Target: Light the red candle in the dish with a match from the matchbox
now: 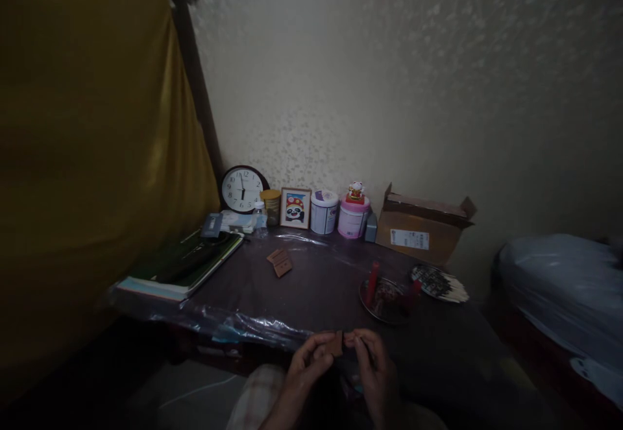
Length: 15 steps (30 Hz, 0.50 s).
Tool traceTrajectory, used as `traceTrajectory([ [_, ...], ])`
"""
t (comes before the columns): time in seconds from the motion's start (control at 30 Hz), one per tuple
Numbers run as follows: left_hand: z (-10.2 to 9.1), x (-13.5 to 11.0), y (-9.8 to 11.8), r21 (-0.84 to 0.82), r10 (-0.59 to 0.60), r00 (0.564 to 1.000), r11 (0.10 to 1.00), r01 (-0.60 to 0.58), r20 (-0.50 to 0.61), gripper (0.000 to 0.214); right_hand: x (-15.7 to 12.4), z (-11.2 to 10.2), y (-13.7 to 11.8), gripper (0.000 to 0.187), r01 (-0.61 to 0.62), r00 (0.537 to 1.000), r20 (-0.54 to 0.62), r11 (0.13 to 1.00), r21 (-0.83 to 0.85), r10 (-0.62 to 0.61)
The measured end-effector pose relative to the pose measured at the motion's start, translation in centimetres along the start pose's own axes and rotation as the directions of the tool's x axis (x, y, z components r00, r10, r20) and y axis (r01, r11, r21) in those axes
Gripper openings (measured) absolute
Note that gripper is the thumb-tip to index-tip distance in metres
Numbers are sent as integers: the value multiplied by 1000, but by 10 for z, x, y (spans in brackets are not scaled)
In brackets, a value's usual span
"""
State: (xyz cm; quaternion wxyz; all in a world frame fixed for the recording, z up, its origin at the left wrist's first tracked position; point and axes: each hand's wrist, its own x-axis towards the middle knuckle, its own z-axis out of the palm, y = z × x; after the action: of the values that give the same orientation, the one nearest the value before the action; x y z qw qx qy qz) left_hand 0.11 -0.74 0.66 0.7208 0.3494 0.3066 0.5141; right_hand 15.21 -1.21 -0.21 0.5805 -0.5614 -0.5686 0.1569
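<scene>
One white tub (324, 216) and one pink tub (351, 221) by the wall, both lidded, can't see inside. Cardboard box (418, 226) to their right has its flaps up. Round tray (374, 316) has a red stick (372, 282) and dark bits (388, 292) in it. Left hand (310, 363) is pinching a small brown piece (335, 345) at the table's (321, 281) near edge; right hand's (372, 363) fingers are bunched beside it, can't tell on what.

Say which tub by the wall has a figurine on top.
The pink tub, right of the white tub: a small figurine sits on top; the white one has none.
</scene>
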Motion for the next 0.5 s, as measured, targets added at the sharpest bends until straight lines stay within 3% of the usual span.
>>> traceTrajectory([
  [0.5,2,-2,2,1,13,1000,1000,-13,9,37,-1,-1,3,24,-54,998,25,999,-1,54],
])
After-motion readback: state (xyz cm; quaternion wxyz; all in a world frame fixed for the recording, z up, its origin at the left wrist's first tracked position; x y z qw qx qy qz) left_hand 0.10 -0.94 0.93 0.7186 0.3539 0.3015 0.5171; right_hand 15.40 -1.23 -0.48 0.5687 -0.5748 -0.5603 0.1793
